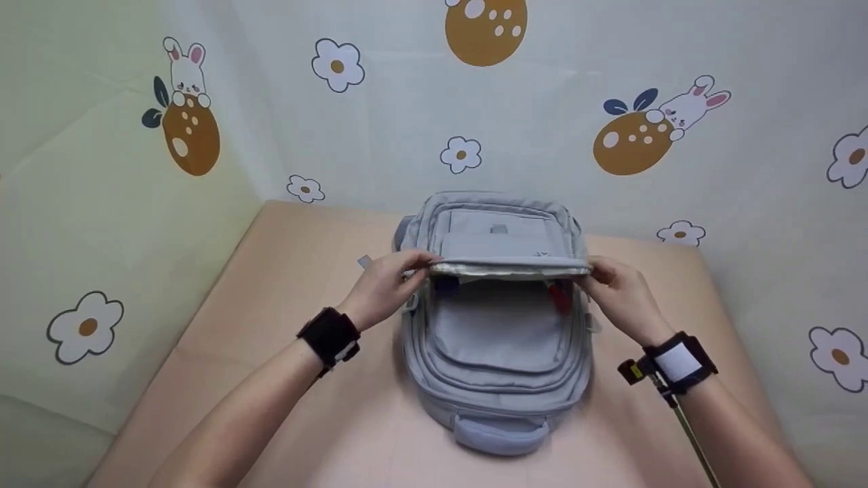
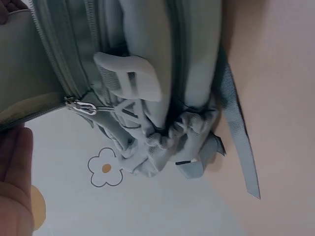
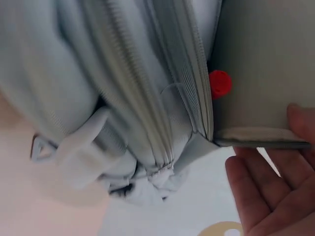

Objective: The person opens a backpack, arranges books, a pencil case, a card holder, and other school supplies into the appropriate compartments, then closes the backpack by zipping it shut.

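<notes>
A pale grey backpack lies flat on the peach table, top handle toward me. Its front flap is unzipped and lifted. My left hand pinches the flap's left corner and my right hand pinches its right corner. Inside the opened compartment a small red thing shows at the right and something dark blue at the left. In the left wrist view the left hand lies under the flap edge near the zipper pull. In the right wrist view the right hand holds the edge by the red thing.
The peach table is walled on three sides by a cloth backdrop printed with flowers and rabbits. A grey buckle and a loose strap hang off the backpack's left side. Black bands sit on both wrists.
</notes>
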### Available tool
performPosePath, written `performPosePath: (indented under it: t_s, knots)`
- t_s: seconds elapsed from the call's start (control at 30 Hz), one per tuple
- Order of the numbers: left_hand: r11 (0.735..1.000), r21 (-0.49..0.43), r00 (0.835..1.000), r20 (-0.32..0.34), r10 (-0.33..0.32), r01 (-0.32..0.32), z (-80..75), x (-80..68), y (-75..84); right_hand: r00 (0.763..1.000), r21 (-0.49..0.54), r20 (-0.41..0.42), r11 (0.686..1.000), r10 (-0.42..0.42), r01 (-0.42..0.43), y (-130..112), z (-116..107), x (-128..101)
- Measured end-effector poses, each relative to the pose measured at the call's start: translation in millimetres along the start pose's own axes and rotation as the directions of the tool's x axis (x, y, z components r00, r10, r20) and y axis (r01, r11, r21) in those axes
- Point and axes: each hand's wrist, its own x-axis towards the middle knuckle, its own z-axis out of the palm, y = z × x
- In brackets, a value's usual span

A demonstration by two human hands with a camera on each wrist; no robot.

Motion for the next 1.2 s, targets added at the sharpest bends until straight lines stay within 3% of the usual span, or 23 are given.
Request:
performPosePath:
  t_s: [0.13, 0.3, 0.43, 0.6, 0.8, 1.07, 1.2]
  knots:
    - [0.992, 0.061, 0.993, 0.042, 0.11, -0.113, -0.9, -9.4, -4.3, 0.983, -0.13, -0.049, 0.977, -0.177, 0.17, 1, 0, -16]
    - [0.97, 0.089, 0.971, 0.092, 0.219, -0.227, -2.1, -17.6, -8.5, 0.898, -0.297, -0.008, 0.858, -0.44, 0.418, 5, 3, -34]
    - [0.94, 0.117, 0.946, 0.097, 0.31, -0.32, 0.0, -23.7, -11.7, 0.837, -0.318, 0.01, 0.792, -0.547, 0.521, 7, 9, -42]
    - [0.896, 0.184, 0.914, 0.11, 0.391, -0.405, 3.6, -30.2, -14.2, 0.791, -0.328, 0.017, 0.744, -0.611, 0.582, 17, 14, -49]
    - [0.845, 0.233, 0.876, 0.166, 0.453, -0.482, 6.5, -37.0, -19.8, 0.756, -0.372, 0.054, 0.69, -0.652, 0.621, 28, 19, -56]
    - [0.8, 0.239, 0.835, 0.175, 0.522, -0.55, 14.8, -42.2, -29.7, 0.73, -0.379, 0.087, 0.655, -0.678, 0.654, 38, 28, -62]
    - [0.792, 0.245, 0.829, 0.183, 0.528, -0.559, 18.5, -45.0, -33.1, 0.733, -0.399, 0.112, 0.646, -0.67, 0.651, 41, 32, -65]
